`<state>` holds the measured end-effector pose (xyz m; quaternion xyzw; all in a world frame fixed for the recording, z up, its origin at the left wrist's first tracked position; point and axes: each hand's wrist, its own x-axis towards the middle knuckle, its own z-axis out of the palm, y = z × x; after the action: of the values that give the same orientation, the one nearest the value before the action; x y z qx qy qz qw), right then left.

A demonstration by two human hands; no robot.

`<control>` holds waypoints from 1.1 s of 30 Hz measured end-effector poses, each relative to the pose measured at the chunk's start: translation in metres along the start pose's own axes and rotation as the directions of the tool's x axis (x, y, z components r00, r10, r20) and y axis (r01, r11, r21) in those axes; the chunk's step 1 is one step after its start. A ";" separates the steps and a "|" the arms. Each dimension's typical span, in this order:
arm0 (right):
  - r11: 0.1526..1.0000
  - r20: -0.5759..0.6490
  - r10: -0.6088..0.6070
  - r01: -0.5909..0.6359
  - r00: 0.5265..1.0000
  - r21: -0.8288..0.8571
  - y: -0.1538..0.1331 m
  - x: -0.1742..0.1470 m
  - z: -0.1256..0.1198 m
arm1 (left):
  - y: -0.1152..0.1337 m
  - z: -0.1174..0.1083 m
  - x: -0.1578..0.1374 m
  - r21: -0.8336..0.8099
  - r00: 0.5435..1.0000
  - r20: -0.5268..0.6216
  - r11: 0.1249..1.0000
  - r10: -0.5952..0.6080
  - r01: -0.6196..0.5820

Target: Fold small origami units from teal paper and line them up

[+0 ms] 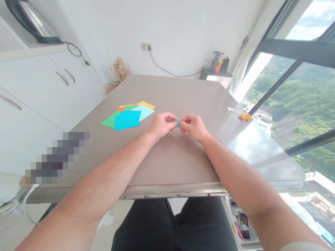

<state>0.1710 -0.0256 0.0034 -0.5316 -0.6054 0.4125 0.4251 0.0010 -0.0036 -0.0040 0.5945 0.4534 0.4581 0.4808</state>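
A small piece of folded blue paper [177, 123] is held between my two hands above the middle of the table. My left hand [163, 124] pinches its left side between thumb and fingers. On the other side, my right hand [192, 126] grips it in the same way, and the fingers of both hands cover most of it. To the left of my left hand lies a loose spread of coloured paper sheets, with a bright blue sheet [127, 120] on top. A green sheet [109, 120], a pale blue sheet [146, 112] and a yellow-orange sheet [146, 104] show from under it.
A small folded yellow-orange paper piece [245, 116] sits at the table's right side by the window. A blurred-out dark object [57, 160] lies at the left edge, with a white cable below it. The brown table [172, 164] meets the wall area behind, where a power cord [167, 72] runs.
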 end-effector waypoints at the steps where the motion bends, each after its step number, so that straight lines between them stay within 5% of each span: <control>1: 0.999 0.011 0.005 -0.005 1.000 -0.034 -0.001 -0.001 0.000 | 0.000 -0.001 0.000 0.044 1.000 0.024 0.999 -0.002 0.001; 4: 0.998 0.011 -0.008 0.009 1.000 -0.065 -0.002 -0.001 0.000 | 0.002 -0.005 0.001 0.074 0.999 0.046 0.997 0.012 -0.016; 11: 0.983 -0.114 -0.139 0.124 0.984 -0.134 0.005 0.001 0.004 | 0.001 0.000 0.001 -0.037 0.989 -0.122 0.996 0.080 -0.085; 19: 0.925 -0.066 -0.196 0.163 0.978 -0.342 0.010 0.003 0.002 | -0.004 -0.005 0.001 0.258 0.995 0.019 0.961 0.093 -0.095; 24: 0.898 -0.053 -0.226 0.187 0.973 -0.398 0.013 0.004 0.001 | -0.005 -0.003 0.001 0.322 0.985 0.002 0.933 0.170 -0.161; 33: 0.659 -0.100 -0.460 0.264 0.882 -0.705 0.013 -0.001 0.013 | -0.008 0.008 -0.001 0.130 0.997 -0.035 0.990 0.065 -0.060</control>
<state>0.1623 -0.0258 -0.0132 -0.5666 -0.7431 -0.0046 0.3560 0.0084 -0.0047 -0.0131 0.6291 0.4724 0.4545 0.4178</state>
